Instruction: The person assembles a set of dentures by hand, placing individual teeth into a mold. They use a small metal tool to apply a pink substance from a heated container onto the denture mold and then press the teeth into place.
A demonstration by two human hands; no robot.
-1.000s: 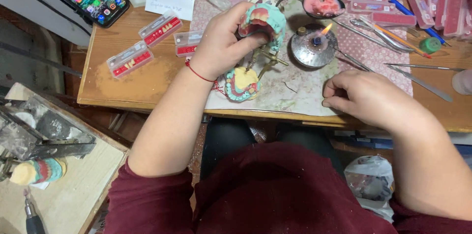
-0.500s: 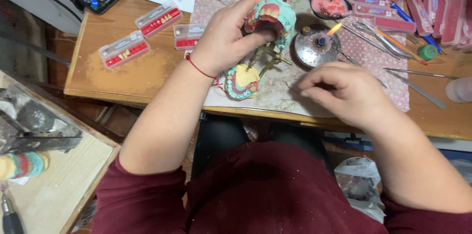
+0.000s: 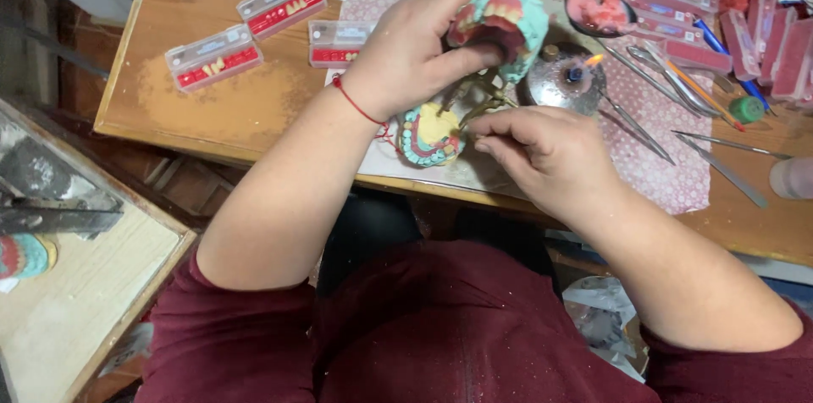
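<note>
My left hand (image 3: 406, 56), with a red string at the wrist, is shut on the upper teal dental cast (image 3: 518, 18), which carries pink gums and teeth, and tilts it up on a brass hinge frame (image 3: 483, 94). Below it lies the lower teal cast (image 3: 428, 136) with a yellow middle, on a white sheet. My right hand (image 3: 542, 153) rests just right of the lower cast, with its fingertips pinched together at the frame. I cannot tell whether anything is between them.
A lit metal burner (image 3: 563, 81) stands right behind my right hand. Further right lie metal hand tools (image 3: 656, 73), a dish of pink wax (image 3: 597, 9) and a green cap (image 3: 747, 108). Three clear boxes of teeth (image 3: 212, 58) lie at left. A low side bench (image 3: 76, 301) is at lower left.
My right hand has moved left from the table's front edge up to the lower cast and pinched its fingertips. My left hand has kept hold of the upper cast.
</note>
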